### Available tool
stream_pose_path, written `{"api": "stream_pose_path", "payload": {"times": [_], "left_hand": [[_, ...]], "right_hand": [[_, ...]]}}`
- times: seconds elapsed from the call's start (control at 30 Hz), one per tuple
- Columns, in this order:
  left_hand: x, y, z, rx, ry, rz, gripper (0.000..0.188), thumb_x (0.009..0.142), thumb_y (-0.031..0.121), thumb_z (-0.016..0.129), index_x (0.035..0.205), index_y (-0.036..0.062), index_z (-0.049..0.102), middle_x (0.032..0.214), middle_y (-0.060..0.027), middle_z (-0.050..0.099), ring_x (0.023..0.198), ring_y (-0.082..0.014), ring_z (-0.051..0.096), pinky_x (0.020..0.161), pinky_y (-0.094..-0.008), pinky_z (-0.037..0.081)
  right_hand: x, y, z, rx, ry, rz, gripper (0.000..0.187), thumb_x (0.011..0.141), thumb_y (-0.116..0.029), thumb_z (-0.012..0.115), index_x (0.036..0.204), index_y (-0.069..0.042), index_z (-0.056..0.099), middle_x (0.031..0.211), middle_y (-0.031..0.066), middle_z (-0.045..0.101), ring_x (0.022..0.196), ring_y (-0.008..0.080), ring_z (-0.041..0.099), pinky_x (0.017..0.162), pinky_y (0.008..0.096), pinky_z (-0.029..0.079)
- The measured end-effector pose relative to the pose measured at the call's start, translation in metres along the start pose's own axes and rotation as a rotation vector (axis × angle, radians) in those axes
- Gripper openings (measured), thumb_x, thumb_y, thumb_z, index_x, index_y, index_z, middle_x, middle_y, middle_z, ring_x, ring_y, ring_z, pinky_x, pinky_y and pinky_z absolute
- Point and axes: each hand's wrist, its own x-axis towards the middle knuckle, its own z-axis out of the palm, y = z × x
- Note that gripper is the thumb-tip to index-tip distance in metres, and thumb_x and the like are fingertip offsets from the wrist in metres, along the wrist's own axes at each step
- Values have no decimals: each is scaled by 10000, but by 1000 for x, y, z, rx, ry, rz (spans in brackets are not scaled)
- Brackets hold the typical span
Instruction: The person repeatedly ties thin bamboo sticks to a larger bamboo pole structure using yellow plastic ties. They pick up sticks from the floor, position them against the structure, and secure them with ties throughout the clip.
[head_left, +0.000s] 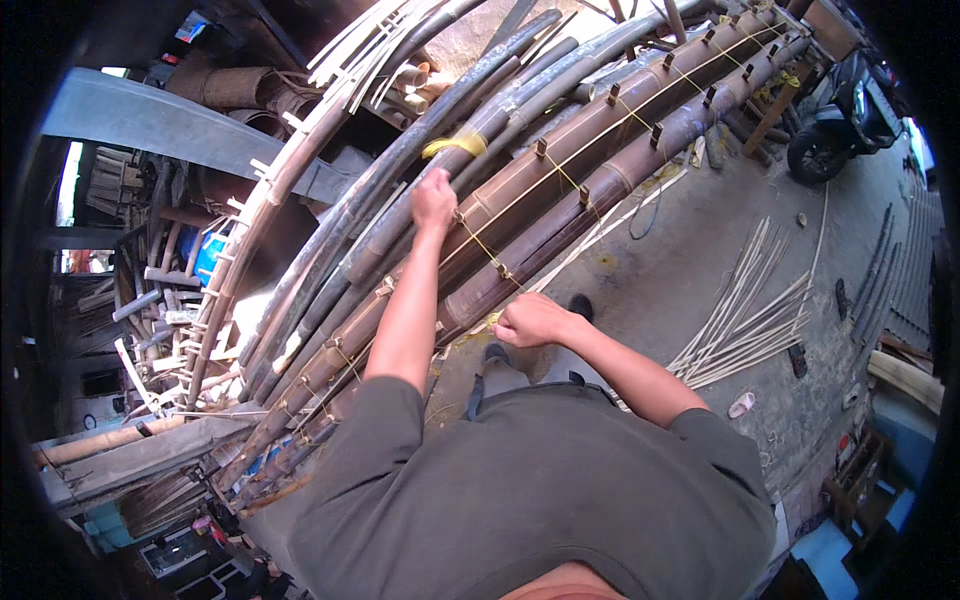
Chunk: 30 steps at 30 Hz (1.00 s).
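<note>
Two thick brown bamboo poles (488,200) run diagonally side by side, with short wooden pegs (583,195) standing up along them. Thin yellow cord (560,172) stretches between the pegs and across both poles. My left hand (433,203) is closed in a fist beside a peg on the farther pole, next to a grey bamboo pole; what it grips is hidden. Nearer my body, my right hand (535,320) is closed with curled fingers by the near pole. A cord from a peg leads toward it, but its contents cannot be made out. A yellow strip bundle (455,147) lies over the grey pole.
More long poles (480,85) lie stacked beyond. A curved pegged bamboo pole (262,215) stands at left. Loose bamboo strips (745,315) spread over the concrete floor (690,240) at right. A motorcycle (845,120) is parked at far right, and a pink sandal (741,405) lies nearer.
</note>
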Motion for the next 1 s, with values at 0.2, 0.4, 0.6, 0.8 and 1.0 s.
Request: {"api": "stream_pose_path", "payload": {"times": [0.2, 0.4, 0.6, 0.8, 1.0], "left_hand": [[9, -33, -33, 6, -580, -21, 328, 916, 367, 539, 1006, 88, 686, 983, -222, 667, 936, -390, 648, 819, -451, 502], [-92, -57, -178, 213, -407, -142, 363, 936, 314, 517, 1052, -4, 648, 986, -210, 686, 949, -326, 660, 828, -389, 496], [-190, -74, -155, 178, -351, -200, 425, 884, 408, 591, 1051, 20, 642, 1053, -216, 671, 1000, -341, 653, 841, -451, 491], [-194, -142, -119, -148, -64, 140, 318, 967, 294, 476, 1114, 73, 653, 1066, -150, 660, 1020, -267, 605, 912, -426, 448], [-186, -107, -159, -29, -374, -183, 362, 959, 419, 458, 1136, 188, 673, 1064, -160, 674, 1055, -351, 621, 901, -446, 470]], "right_hand": [[5, -44, 43, -88, 68, -21, 267, 791, -226, 624, 1010, -76, 636, 1012, 150, 640, 956, 358, 614, 866, 449, 467], [21, -82, 145, 1687, -18, 549, 310, 928, -292, 573, 1155, -82, 582, 1094, 100, 645, 1004, 237, 634, 849, 394, 528], [98, -138, 133, 1507, 1042, 55, 328, 1015, -291, 382, 897, -68, 591, 789, 59, 583, 706, 177, 559, 688, 370, 480], [204, -196, 53, 206, -127, -106, 638, 984, -537, 343, 932, 0, 684, 884, 192, 675, 854, 331, 649, 793, 417, 493], [254, -126, 44, 52, -129, -216, 560, 964, -549, 402, 1212, -103, 632, 1146, 133, 670, 1116, 325, 607, 997, 505, 404]]}}
